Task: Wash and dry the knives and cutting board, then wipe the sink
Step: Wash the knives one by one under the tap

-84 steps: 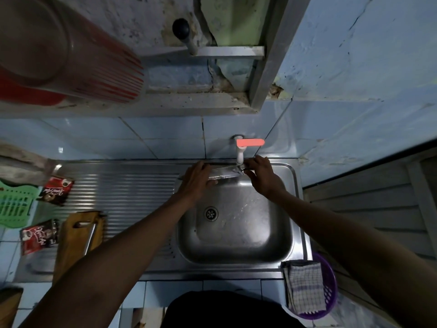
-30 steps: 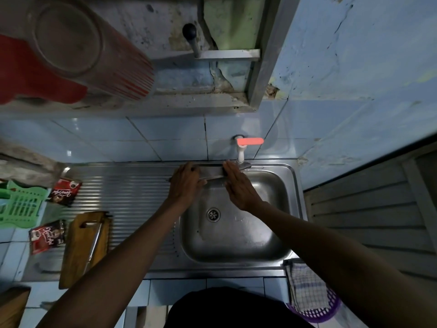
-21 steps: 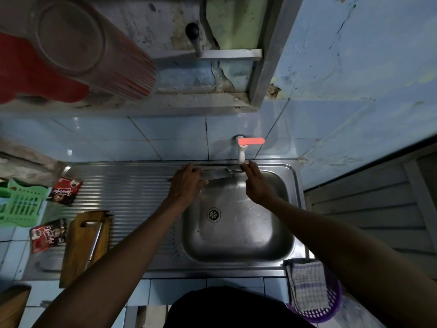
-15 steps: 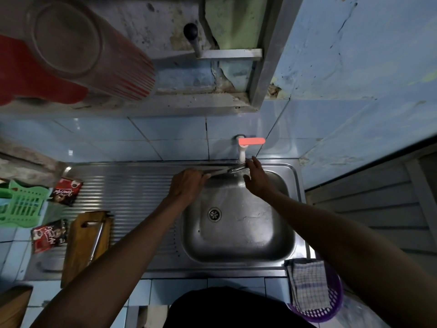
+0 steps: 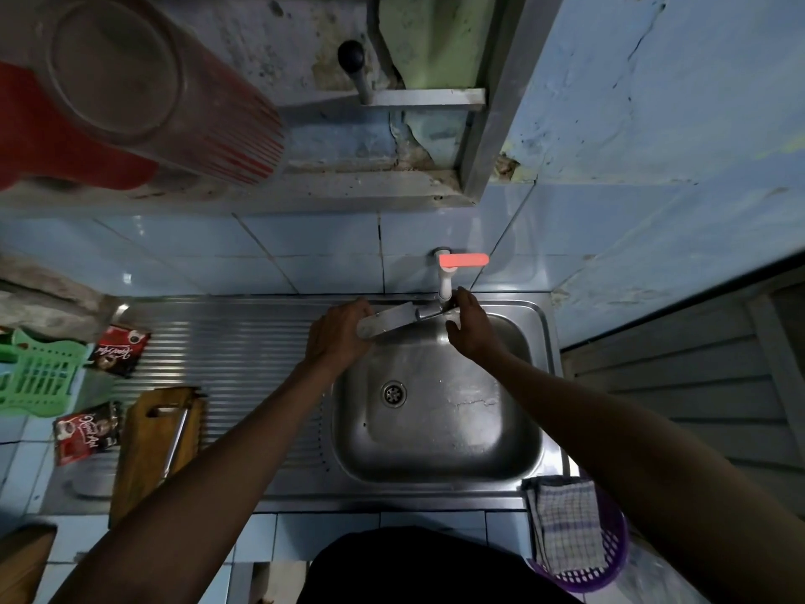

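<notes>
While our left hand (image 5: 337, 337) gripped the knife (image 5: 394, 323) under the tap (image 5: 445, 285) and our right hand (image 5: 468, 331) rubbed its blade, fingers loose, the cutting board (image 5: 152, 446), drying and sink (image 5: 435, 429) wipe waited.

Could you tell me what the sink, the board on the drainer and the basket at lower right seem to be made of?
Sink: looks like stainless steel with a brushed, shiny finish, showing grey reflections and a ribbed drainer.
Board: probably wood, matte brown with a cut-out handle slot.
Basket: likely moulded plastic, glossy purple with a regular lattice of holes; a checked cloth lies in it.
</notes>
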